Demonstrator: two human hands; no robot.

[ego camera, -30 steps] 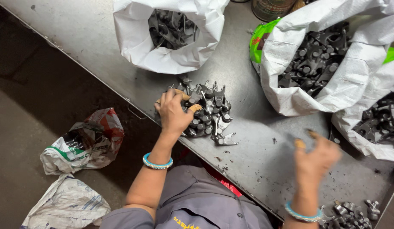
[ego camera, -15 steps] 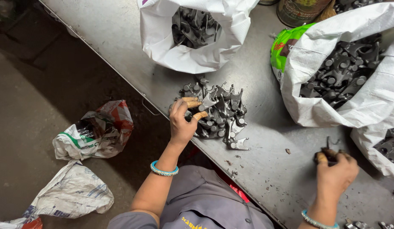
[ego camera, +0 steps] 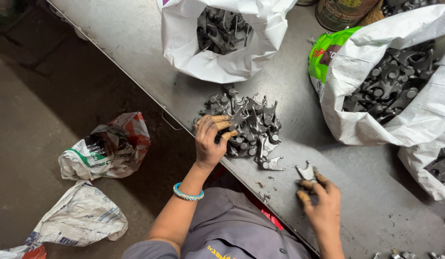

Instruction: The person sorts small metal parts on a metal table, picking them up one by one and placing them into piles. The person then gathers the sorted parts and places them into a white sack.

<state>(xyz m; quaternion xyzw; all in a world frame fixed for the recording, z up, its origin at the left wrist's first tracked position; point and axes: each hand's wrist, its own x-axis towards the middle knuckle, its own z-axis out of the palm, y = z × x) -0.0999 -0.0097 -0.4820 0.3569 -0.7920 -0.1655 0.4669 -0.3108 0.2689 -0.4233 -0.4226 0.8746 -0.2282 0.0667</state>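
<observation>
We see our left hand (ego camera: 209, 144) resting on the pile of grey metal fork parts (ego camera: 251, 127) in the middle of the steel bench (ego camera: 136, 43), fingers curled onto the parts; whether they have closed on any we cannot tell. Our right hand (ego camera: 320, 201) pinches one fork part (ego camera: 306, 171) between its fingertips, just above the bench near its front edge. One loose part (ego camera: 271, 164) lies just beside the pile. Three white sacks hold more parts: one (ego camera: 222, 38) beyond the pile, two (ego camera: 390, 81) (ego camera: 435, 168) to the right. Three crumpled bags lie on the floor (ego camera: 40, 96) to the left.
</observation>
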